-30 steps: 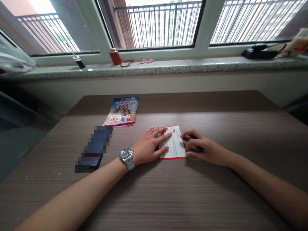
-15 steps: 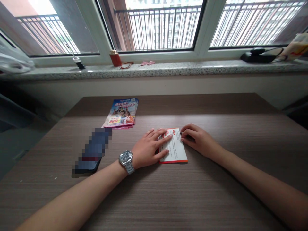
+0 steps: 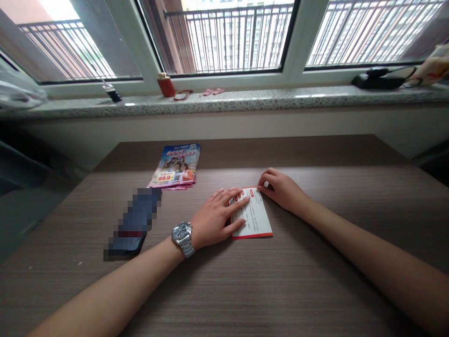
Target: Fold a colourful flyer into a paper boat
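Note:
A small white paper leaflet (image 3: 257, 220) with red edges and printed text lies flat on the table. My left hand (image 3: 219, 217), wearing a silver watch (image 3: 182, 233), rests across its left part with fingers spread. At the leaflet's top right corner, my right hand (image 3: 277, 185) has its fingers curled, the thumb and fingertips pinched at the edge. To the left lies a stack of colourful flyers (image 3: 178, 164). Nearer to me is a dark phone-like slab (image 3: 133, 222), blurred by pixels.
Beyond the wooden table (image 3: 224, 290) runs a speckled stone windowsill (image 3: 245, 99). On it stand a red container (image 3: 165, 86) with a cord, a small dark-based bottle (image 3: 112, 95), pink pieces (image 3: 213, 91) and a black device (image 3: 379, 79) with a cable.
My right hand has slid up and away from me along the leaflet's right edge to its top corner. The left hand stays on the leaflet. The view has shifted slightly.

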The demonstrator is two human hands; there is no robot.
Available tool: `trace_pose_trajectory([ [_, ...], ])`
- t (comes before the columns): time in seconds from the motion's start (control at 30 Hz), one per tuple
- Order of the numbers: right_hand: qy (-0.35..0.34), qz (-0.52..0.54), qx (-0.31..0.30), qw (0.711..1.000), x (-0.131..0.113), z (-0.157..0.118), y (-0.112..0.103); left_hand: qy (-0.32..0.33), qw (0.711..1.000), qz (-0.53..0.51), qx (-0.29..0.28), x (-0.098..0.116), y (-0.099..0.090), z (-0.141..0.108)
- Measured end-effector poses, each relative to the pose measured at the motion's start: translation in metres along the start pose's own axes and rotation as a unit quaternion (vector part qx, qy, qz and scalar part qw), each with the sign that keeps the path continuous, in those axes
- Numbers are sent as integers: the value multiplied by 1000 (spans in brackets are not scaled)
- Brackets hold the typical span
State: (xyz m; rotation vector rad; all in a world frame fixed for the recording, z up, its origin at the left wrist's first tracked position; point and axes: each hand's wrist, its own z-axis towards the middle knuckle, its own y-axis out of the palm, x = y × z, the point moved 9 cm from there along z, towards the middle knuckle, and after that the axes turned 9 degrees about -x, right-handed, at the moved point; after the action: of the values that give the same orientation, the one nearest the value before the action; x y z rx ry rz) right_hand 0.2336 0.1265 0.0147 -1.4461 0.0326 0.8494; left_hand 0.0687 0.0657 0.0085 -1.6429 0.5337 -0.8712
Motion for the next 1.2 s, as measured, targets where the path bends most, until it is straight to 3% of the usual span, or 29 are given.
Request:
trace_pose_trajectory([
  [0.4,17,-11,32,999,4,6,-4,5,1000,-1,6,1,-2,0],
  [0.6,3,28,25,999,-2,-3,-6,3,1000,-6,7,0,-2,-1],
  [0.9,2,47,25,999,1,-10,-3,-8,999,0,42,13,-19,16],
  [1.0,1,48,27,998,0,-10,-3,25,999,-9,36,24,-12,24],
  [1.2,1,53,20,998,1,-10,-4,20,999,-16,23,19,2,26],
])
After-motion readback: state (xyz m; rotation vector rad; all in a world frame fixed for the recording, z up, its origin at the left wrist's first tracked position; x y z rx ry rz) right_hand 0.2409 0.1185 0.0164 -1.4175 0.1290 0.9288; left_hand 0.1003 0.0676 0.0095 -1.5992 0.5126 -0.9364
